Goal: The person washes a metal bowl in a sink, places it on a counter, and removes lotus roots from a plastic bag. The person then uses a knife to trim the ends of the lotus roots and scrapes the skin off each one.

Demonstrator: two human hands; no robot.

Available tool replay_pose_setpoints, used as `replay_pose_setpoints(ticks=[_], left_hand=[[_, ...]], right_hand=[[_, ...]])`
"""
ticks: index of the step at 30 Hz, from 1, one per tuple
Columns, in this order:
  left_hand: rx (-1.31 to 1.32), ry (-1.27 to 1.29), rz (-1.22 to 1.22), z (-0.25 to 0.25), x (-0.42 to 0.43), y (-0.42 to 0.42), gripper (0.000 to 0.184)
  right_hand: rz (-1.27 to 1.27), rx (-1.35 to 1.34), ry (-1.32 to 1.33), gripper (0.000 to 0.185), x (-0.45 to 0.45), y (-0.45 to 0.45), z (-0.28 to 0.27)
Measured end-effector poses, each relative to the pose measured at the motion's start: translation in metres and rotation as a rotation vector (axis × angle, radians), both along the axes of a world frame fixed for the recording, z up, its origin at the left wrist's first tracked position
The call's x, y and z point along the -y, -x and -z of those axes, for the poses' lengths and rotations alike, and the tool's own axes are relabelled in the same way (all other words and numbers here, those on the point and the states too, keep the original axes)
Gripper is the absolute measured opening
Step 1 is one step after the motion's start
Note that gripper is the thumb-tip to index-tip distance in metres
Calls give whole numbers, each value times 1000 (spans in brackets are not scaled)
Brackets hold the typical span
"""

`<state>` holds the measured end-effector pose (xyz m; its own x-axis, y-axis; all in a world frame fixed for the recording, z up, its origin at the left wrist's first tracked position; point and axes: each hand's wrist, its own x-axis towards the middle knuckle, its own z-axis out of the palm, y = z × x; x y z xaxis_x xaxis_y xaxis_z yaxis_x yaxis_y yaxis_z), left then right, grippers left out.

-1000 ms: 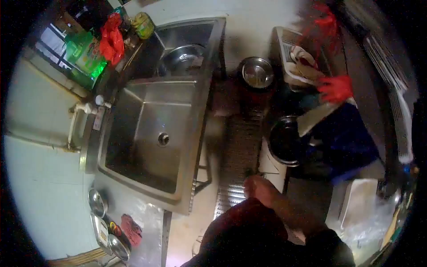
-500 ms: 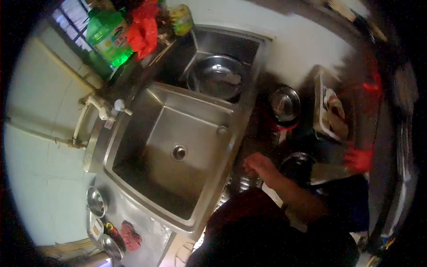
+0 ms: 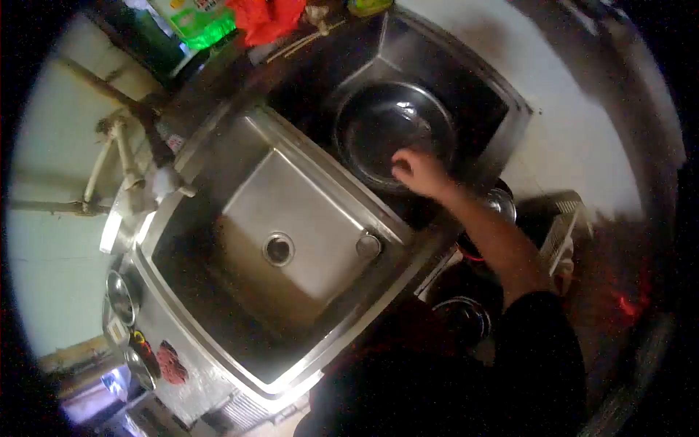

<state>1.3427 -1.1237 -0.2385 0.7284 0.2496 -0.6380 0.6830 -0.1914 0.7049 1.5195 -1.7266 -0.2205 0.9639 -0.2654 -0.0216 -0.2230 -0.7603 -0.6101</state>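
Note:
My right hand (image 3: 421,172) reaches in from the lower right, over the near rim of a round metal basin (image 3: 357,156). Its fingers are bent, with a gap between thumb and forefinger, and no held object shows. The basin sits in the far, dark sink compartment (image 3: 477,109). Something pale and indistinct lies in the basin just beyond the hand. My left hand is out of view.
The nearer steel sink (image 3: 306,218) has a drain (image 3: 278,249). A tap (image 3: 167,182) stands at its left. Metal bowls (image 3: 122,297) and a reddish cloth (image 3: 171,363) lie lower left. A pot (image 3: 466,320) and white rack (image 3: 562,237) are at the right.
The view has swung toward the sinks. My right hand has moved from beside the sink's outer edge up over the basin. The red gloves at the right have mostly left the view.

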Motion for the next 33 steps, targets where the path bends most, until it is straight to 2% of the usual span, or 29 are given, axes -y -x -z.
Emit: replay_pose_setpoints(ticks=[1,2,3,5,6,8,10,12,14,17,20,23,26,29,31,33], left_hand=[[-27,-29,-30,-2,17,10,30],[-51,-53,-64,-6,34,21,30],[-72,-75,-96,-10,50,30,30],[-107,-102,-157,-19,75,45,30],[-126,-116,-187,-24,87,52,29],[-156,-138,-243,-35,109,65,29],[-188,-160,-293,-41,129,79,29],[-205,-180,-324,-50,149,87,29],[-217,-191,-350,-54,164,94,29],[-212,-196,-366,-63,180,99,29],[-200,-186,-381,-72,190,105,28],[-175,-177,-394,-79,197,111,28],[-145,-170,-413,-83,204,119,28],[-96,-158,-424,-86,209,127,28],[-48,-156,-410,-89,207,130,28],[16,-149,-388,-93,204,130,28]], right_hand=[[56,-182,-70,38,37,-22,45],[91,-148,50,47,79,-35,122],[61,-175,220,51,103,-39,136],[48,-297,323,56,140,-44,162],[60,-409,252,57,157,-43,185],[151,-549,264,58,159,-55,226],[314,-586,433,59,138,-69,250],[373,-396,132,57,112,-90,264],[204,-305,-11,57,77,-104,264],[-225,-369,-125,57,32,-100,244],[-694,-662,-97,58,37,-76,212],[-1001,-880,-23,58,64,-44,184],[-1075,-922,114,58,71,-21,172],[-971,-835,227,58,62,-16,168],[-799,-707,129,58,60,-18,164],[-556,-469,-202,59,69,-26,152]])
